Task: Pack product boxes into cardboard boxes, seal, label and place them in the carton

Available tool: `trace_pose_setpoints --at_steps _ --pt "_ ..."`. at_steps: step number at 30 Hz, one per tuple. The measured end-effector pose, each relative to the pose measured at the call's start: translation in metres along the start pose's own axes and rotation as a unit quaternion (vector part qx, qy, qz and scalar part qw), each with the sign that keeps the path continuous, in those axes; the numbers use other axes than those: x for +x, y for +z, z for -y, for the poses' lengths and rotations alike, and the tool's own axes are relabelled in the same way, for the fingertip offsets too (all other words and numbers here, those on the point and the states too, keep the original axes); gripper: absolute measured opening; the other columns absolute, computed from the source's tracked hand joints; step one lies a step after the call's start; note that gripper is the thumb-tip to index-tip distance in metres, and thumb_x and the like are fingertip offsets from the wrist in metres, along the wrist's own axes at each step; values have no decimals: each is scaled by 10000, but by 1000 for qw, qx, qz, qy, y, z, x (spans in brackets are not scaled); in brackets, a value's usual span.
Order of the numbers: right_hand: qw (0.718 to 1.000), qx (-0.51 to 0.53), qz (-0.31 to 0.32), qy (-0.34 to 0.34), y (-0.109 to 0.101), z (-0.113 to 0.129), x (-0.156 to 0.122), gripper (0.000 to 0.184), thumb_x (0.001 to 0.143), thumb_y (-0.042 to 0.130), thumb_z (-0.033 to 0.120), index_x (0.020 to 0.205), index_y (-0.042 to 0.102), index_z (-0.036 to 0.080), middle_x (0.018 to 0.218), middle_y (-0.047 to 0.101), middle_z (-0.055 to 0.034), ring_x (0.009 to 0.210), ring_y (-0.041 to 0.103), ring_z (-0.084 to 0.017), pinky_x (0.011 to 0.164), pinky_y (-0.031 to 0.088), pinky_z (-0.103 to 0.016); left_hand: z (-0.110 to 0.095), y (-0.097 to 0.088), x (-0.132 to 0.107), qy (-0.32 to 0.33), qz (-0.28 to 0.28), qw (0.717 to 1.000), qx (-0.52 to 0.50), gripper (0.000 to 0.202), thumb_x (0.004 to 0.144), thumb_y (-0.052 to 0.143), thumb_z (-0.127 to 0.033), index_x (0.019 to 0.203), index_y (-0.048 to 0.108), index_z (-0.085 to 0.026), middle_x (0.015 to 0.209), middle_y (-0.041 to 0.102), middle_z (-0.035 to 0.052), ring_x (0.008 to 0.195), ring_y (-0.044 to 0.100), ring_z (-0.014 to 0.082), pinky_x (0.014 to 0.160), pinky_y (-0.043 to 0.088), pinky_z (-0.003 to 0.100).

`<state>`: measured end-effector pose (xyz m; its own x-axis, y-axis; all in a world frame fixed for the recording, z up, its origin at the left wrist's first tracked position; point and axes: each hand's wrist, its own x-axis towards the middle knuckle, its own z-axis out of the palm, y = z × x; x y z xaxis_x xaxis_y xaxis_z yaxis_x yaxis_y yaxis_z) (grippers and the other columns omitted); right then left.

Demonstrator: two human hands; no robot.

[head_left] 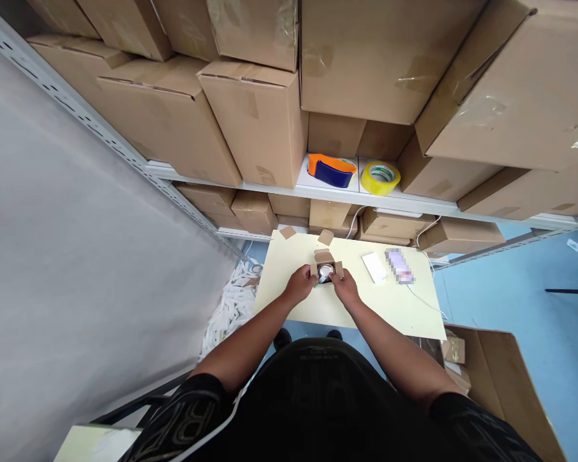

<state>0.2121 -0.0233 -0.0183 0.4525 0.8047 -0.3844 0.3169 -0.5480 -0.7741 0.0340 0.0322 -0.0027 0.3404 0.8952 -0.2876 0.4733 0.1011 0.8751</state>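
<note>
A small cardboard box (324, 255) stands on the pale yellow table (313, 312) with its flaps up. Inside it shows a round silvery-white item (325, 270), too small to name. My left hand (299, 286) is closed on the box's left side, thumb at the flap. On the opposite side, my right hand (347, 288) grips the box's right edge, its thumb and fingertip close to the round item. Some of the fingers on both hands are hidden behind the box walls.
Two cardboard pieces (325, 237) lie behind the box. Right of it are a white box (374, 267) and a blurred phone-like thing (399, 265) with a cable. A shelf holds cartons (255, 122), yellow tape (380, 178) and an orange-and-blue tape dispenser (332, 171). White strips (231, 301) heap at left.
</note>
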Motion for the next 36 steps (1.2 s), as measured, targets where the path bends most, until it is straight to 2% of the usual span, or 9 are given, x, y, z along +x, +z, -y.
trace_pose_setpoints --at_steps 7,15,19,22,25,28,32,34,36 --pt "999 37 -33 4 5 5 5 356 772 657 548 966 666 249 921 737 -39 849 693 -278 720 517 -368 -10 -1 1 8 14 1000 18 132 855 585 -273 946 657 -211 851 682 -2 779 617 181 697 425 283" --pt "997 46 -60 -13 16 1 3 419 751 698 606 926 583 243 911 676 -44 801 658 -251 679 513 -360 -12 -1 -1 21 36 999 29 104 861 607 -269 941 645 -214 859 678 4 793 618 188 703 426 286" --pt "997 58 -54 -18 21 -6 5 454 750 716 618 933 557 233 914 646 -38 811 643 -235 699 513 -349 -11 2 -4 7 19 999 36 69 867 605 -263 909 618 -210 854 662 6 794 612 183 717 436 291" --pt "996 79 -39 -30 24 -11 11 471 747 726 597 984 561 224 943 631 -33 835 636 -228 735 529 -354 -10 7 -5 14 -5 1000 14 161 867 617 -259 1019 607 -205 958 662 25 835 620 178 747 464 295" --pt "991 97 -51 -73 27 -14 14 495 756 732 531 1096 562 214 1071 614 -63 935 633 -238 825 548 -385 -10 13 -5 40 -45 998 -6 364 830 661 -223 1178 556 -203 1149 617 59 845 611 157 780 500 302" --pt "984 81 -69 -142 24 -17 12 499 823 685 482 1221 537 221 1227 571 -105 1078 608 -257 921 542 -422 -13 17 -4 82 -60 995 -8 443 815 695 -224 1230 541 -203 1219 570 72 794 589 133 803 527 313" --pt "976 54 -37 -210 8 -22 3 432 945 545 458 1313 505 235 1320 541 -120 1121 605 -250 909 557 -412 -15 15 -3 142 -35 989 -14 323 920 620 -295 1225 597 -195 1226 570 88 855 609 154 863 543 334" --pt "972 46 -15 -232 1 -23 0 382 982 484 447 1302 527 242 1320 548 -118 1133 608 -252 900 565 -406 -11 15 -1 155 -24 988 -3 219 945 565 -259 1136 652 -196 1222 568 92 912 619 170 914 536 348" --pt "968 39 -7 -247 -3 -23 -1 348 1014 427 442 1278 548 249 1296 563 -115 1137 613 -254 916 567 -415 -6 18 3 143 -28 989 6 171 908 581 -210 1053 670 -196 1215 559 87 901 620 165 912 539 348"
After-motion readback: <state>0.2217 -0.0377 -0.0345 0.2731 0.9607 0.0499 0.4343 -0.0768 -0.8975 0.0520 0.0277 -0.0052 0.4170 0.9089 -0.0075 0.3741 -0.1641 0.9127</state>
